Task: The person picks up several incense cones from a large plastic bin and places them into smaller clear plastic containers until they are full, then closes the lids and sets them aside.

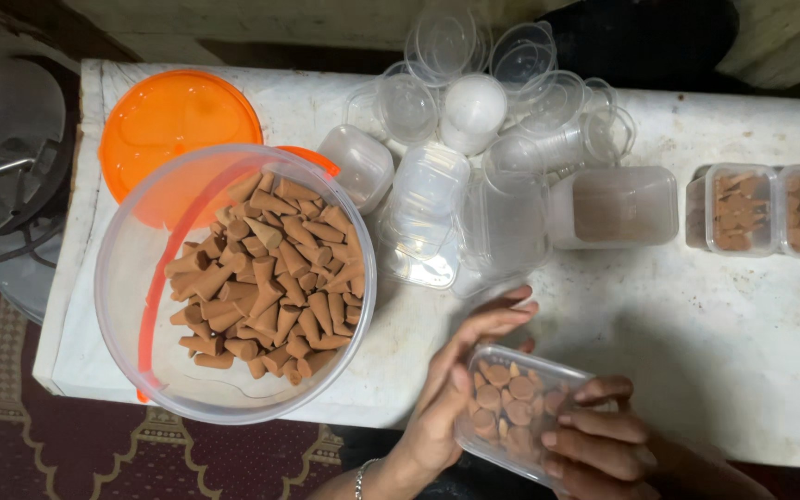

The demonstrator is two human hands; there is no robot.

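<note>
**Hands hold a box of cones**

Both hands grip a clear box (pixel 516 412) of brown cones at the table's near edge. Left hand (pixel 460 380) fingers pressed together; right hand (pixel 599 440) fingers curled underneath. Keeping it level should prevent spills.

Two bare hands in view, no gloves, no rings visible. Left hand (pixel 456 380) sits left of the small clear box (pixel 516 407); thin silver chain bracelet (pixel 363 474) on its wrist, below-left of that box. Forearm bare, no sleeve showing. Right hand (pixel 599 440) shows at the box's right edge: bare fingers, short unpainted nails, nothing worn on the visible wrist. Rest of the body is out of frame.
</note>
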